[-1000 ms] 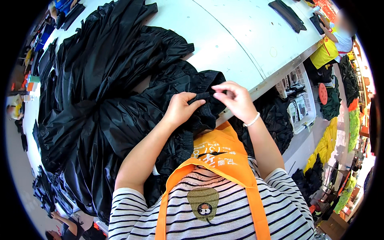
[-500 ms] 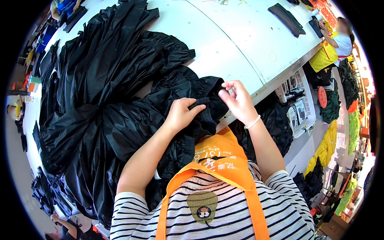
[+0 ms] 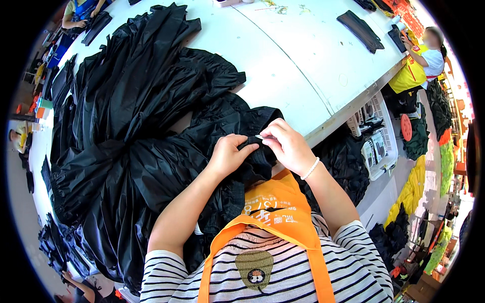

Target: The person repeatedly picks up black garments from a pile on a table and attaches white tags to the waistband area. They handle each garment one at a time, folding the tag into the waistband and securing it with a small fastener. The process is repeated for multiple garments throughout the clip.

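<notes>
So, left to right: one big heap of black fabric (image 3: 126, 151) is spread over the white tabletop (image 3: 303, 65), spilling off its near edge. A folded bit of that fabric is pinched by the left hand (image 3: 230, 154), fingers closed on it. Right beside it, nearly touching, the right hand (image 3: 288, 146) is clamped on the same fold, with something small and pale held at the fingertips, too tiny to be made out. One white bead bracelet (image 3: 310, 169) is worn on that wrist. Further right, two dark strips (image 3: 361, 30) are laid flat, and one co-worker in yellow (image 3: 417, 65) is seated at the far corner.
</notes>
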`<state>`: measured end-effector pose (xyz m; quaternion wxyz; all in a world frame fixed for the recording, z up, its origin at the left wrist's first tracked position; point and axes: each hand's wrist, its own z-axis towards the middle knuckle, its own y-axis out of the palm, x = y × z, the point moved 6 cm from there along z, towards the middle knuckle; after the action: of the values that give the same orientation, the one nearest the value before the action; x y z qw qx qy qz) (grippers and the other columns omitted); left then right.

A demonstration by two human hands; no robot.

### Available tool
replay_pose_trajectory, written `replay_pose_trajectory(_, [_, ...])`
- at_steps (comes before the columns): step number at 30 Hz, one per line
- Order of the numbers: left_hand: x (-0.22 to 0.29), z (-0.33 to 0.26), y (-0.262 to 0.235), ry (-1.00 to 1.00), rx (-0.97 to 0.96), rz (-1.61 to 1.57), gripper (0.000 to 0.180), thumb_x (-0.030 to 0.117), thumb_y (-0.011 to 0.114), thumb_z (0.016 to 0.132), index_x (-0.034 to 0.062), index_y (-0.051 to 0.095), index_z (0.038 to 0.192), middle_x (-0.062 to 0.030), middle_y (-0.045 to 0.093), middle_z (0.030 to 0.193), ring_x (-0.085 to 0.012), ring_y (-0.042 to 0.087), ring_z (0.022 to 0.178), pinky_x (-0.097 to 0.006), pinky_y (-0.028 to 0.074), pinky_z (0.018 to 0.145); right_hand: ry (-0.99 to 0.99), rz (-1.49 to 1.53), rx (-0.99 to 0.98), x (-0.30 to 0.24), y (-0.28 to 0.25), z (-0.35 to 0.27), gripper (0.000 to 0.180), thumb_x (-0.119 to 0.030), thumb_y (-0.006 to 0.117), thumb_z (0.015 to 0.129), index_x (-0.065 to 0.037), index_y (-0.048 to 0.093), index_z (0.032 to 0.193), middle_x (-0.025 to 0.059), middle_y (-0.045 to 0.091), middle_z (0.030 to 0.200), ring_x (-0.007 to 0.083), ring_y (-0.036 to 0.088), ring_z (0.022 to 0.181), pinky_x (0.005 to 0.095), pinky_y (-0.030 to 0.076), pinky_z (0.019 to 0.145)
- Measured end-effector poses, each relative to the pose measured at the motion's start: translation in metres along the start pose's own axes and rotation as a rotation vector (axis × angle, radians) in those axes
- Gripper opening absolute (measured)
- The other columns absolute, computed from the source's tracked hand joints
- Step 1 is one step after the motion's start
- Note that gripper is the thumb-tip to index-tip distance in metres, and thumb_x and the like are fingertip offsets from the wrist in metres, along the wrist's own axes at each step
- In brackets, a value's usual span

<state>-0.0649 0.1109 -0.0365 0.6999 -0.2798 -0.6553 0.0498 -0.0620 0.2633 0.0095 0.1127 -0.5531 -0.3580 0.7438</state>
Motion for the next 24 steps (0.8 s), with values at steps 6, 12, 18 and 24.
replay_pose_trajectory(6, [-0.004,0.002,0.0,-0.062,-0.015,-0.034,0.025,0.022,0.071,0.078,-0.0017,0.065,0.079,-0.0198,0.06,0.072,-0.0336,0.059,0.068,-0.037,0.046,0.063,0.102,0.211,0.106,0.008,-0.012,0.001,0.02,-0.004,0.063,0.082,-0.004,0.055,0.101,0.008,0.055,0.094,0.0191,0.057,0.076,0.0273,0.047,0.066])
replay_pose_trajectory(12, [0.011,0.0,0.0,0.274,0.08,0.179,0.033,0.018,0.078,0.069,0.0011,0.061,0.091,-0.0117,0.061,0.085,-0.0288,0.056,0.081,-0.036,0.045,0.076,0.289,0.491,-0.015,0.037,0.03,-0.005,0.015,-0.004,0.068,0.08,0.002,0.064,0.093,0.006,0.064,0.078,0.0087,0.057,0.069,0.0227,0.047,0.065])
replay_pose_trajectory(18, [0.055,-0.026,0.022,0.347,-0.051,0.508,0.058,0.04,0.083,0.056,0.0066,0.052,0.092,-0.0085,0.051,0.085,-0.0283,0.051,0.082,-0.038,0.042,0.071,0.512,0.431,0.259,0.076,0.045,0.001,0.021,-0.014,0.071,0.076,0.003,0.06,0.075,0.0049,0.058,0.062,0.0091,0.05,0.056,0.0249,0.043,0.055])
replay_pose_trajectory(24, [0.031,-0.017,0.031,0.376,0.149,0.814,0.029,0.016,0.066,0.065,0.0069,0.052,0.089,-0.0078,0.051,0.087,-0.0249,0.051,0.083,-0.036,0.042,0.071,0.48,0.589,0.286,0.059,0.047,0.023,0.021,-0.015,0.071,0.078,0.002,0.06,0.073,-0.0002,0.059,0.064,0.0058,0.048,0.058,0.0231,0.041,0.054])
